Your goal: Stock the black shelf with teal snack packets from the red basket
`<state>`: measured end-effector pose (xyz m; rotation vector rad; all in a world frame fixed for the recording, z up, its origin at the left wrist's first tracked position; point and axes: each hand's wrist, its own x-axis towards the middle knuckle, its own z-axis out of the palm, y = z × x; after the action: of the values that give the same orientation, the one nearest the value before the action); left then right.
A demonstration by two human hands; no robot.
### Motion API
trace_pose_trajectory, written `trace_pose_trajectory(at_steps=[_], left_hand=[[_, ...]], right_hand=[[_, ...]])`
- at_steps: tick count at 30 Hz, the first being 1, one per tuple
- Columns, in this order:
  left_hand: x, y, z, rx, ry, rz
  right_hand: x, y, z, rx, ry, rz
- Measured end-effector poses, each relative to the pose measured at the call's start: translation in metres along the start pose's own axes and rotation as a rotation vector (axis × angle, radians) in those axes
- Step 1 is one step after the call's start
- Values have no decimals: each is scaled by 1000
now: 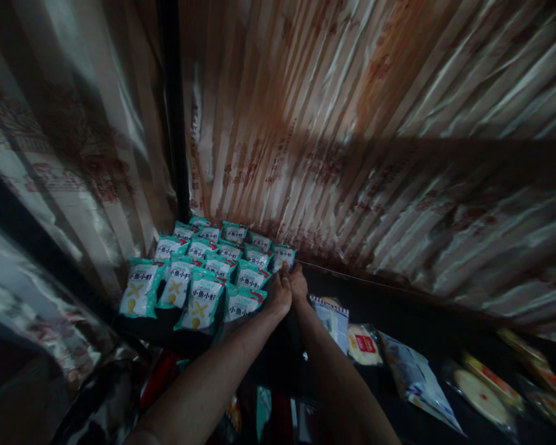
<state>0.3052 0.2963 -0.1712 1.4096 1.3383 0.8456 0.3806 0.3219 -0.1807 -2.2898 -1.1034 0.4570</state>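
Several teal and white snack packets (199, 272) stand in tight rows on a dark shelf (167, 330) at the left. Both my arms reach forward to the right end of the rows. My left hand (278, 293) rests against the packets there, fingers curled. My right hand (298, 281) is pressed beside it at the rear packet (282, 254), fingers bent; what they hold, if anything, is hidden.
Rows of tan striped packages (352, 123) fill the shelves above and behind. To the right lie loose snack bags: a blue and white one (331, 318), a round yellow one (364, 346) and a clear bag (417, 380). A black upright post (173, 111) stands at the left.
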Motion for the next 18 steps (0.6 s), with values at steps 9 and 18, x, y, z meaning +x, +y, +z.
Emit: trace_pose_trajectory(at_steps=[9,18], left_hand=[[-2,6,-2,-52,61,-37],[-4,8,-5,-59,64,-109]], right_hand=[[-5,17,6,69,28,-202],[-5,17,10,31,9,-215]])
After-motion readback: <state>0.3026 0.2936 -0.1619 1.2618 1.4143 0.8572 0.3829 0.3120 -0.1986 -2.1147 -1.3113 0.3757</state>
